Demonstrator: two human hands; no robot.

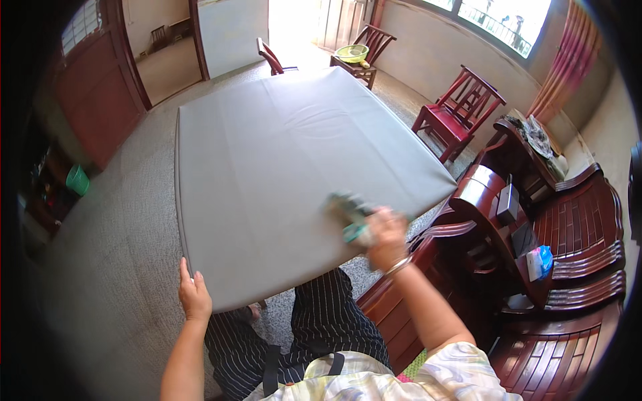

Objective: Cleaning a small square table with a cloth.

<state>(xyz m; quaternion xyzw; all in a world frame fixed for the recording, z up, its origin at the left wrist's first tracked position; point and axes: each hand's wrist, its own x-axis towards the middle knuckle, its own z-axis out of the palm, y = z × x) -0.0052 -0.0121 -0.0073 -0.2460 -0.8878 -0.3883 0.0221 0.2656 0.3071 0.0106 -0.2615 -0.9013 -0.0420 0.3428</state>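
Note:
Before me spreads a square tabletop (281, 165) under a smooth grey cover with faint creases and folded corners. At its near left corner, my left hand (195, 298) grips the edge, thumb and fingers pointing away from me. My right hand (388, 238) is over the near right part of the surface, closed around a green and dark handheld tool (353, 220). Motion blur hides the tool's exact kind, and I cannot tell whether it touches the cover. A bracelet circles my right wrist.
Close on the right stand a dark wooden bench (577, 220) and a side cabinet (506, 225) bearing boxes and a blue plastic bag (544, 260). Beyond the table are a red wooden chair (454, 113) and another chair holding a yellow-green basin (351, 52). A green bin (77, 179) sits far left.

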